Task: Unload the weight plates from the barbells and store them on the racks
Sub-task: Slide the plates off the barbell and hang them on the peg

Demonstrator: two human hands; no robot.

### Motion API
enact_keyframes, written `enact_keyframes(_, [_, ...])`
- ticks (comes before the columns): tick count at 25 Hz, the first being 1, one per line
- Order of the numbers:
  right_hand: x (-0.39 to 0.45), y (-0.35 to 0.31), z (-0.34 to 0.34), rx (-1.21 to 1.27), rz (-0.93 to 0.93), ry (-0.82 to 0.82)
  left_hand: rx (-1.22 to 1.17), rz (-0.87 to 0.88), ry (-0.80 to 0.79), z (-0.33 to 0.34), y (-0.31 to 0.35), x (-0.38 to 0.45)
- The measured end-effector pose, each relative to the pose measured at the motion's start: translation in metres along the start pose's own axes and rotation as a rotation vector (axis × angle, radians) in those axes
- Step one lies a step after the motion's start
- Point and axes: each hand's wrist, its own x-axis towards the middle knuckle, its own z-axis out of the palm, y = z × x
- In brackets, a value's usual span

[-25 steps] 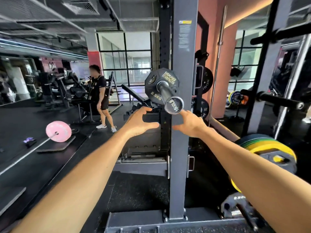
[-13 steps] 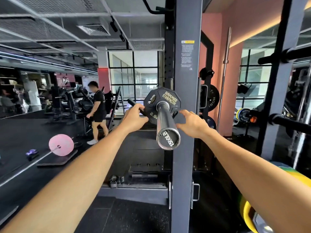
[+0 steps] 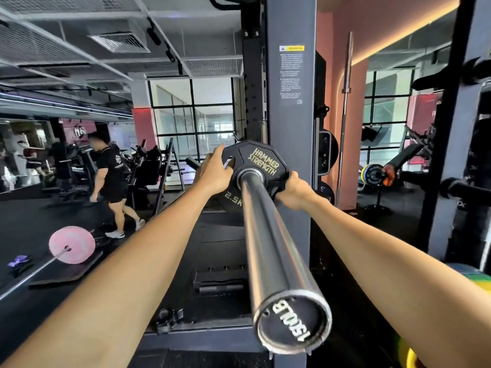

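The smooth steel barbell sleeve (image 3: pixel 268 235) is seen end-on, nearest. At its inner end a small black, faceted plate (image 3: pixel 259 166) is gripped by the left hand (image 3: pixel 215 172) and right hand (image 3: pixel 293 191) at opposite rims. Unloading is judged just begun; a straight pull along the sleeve is needed.

Two bare forearms, left hand (image 3: pixel 214 173) and right hand (image 3: pixel 295 193), no sleeves visible.
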Motion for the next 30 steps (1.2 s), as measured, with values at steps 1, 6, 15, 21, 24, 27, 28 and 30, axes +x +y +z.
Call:
enact_keyframes(1, [0.004, 0.0, 0.005, 0.029, 0.01, 0.0, 0.106, -0.003, 0.039, 0.002, 0.0, 0.004])
enact_keyframes(6, [0.007, -0.004, 0.005, 0.07, -0.022, 0.129, 0.219, -0.087, 0.016, -0.004, -0.004, -0.002])
enact_keyframes(15, [-0.067, -0.013, -0.031, -0.029, -0.08, 0.227, 0.118, -0.217, 0.129, -0.033, 0.012, -0.09])
enact_keyframes(21, [-0.148, -0.013, -0.057, -0.037, -0.11, 0.212, 0.071, -0.225, 0.164, -0.068, 0.043, -0.171])
enact_keyframes(24, [-0.187, -0.015, -0.07, -0.053, -0.144, 0.218, 0.035, -0.211, 0.164, -0.089, 0.058, -0.214])
enact_keyframes(27, [-0.225, -0.015, -0.084, -0.059, -0.154, 0.217, 0.032, -0.211, 0.152, -0.11, 0.076, -0.253])
enact_keyframes(28, [-0.238, -0.016, -0.089, -0.063, -0.162, 0.22, 0.028, -0.217, 0.145, -0.117, 0.081, -0.265])
enact_keyframes(30, [-0.261, -0.019, -0.096, -0.071, -0.179, 0.226, 0.025, -0.223, 0.127, -0.129, 0.089, -0.284])
